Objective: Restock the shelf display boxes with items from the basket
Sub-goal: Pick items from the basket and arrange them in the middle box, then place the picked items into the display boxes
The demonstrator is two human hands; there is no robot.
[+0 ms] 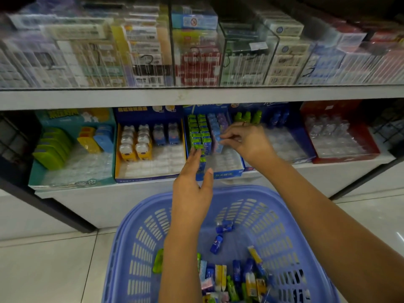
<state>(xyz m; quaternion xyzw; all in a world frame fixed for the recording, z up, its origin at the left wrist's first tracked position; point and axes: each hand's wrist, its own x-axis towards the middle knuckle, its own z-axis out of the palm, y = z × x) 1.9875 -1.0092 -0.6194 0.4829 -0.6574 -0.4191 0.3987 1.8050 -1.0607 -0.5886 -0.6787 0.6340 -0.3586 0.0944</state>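
Observation:
A blue display box [227, 171] on the lower shelf holds rows of green packs [197, 132] and light blue and purple packs [215, 125]. My right hand [244, 141] hovers over it, fingers curled, pinching a small light blue pack [220, 142] at the front of its row. With straight fingers, my left hand [192, 186] reaches up so that the fingertips touch the front green pack [202, 159]. Below, a lilac plastic basket [142, 237] on the floor holds several small blue, green, yellow and pink items [238, 278].
To the left stand a yellow-and-blue box [150, 174] of bear-shaped items and a teal box [72, 182] with green, yellow and blue cases. To the right are another blue box [299, 136] and a red box [371, 145]. Above, clear bins [196, 51] hold packets. Pale tiles cover the floor.

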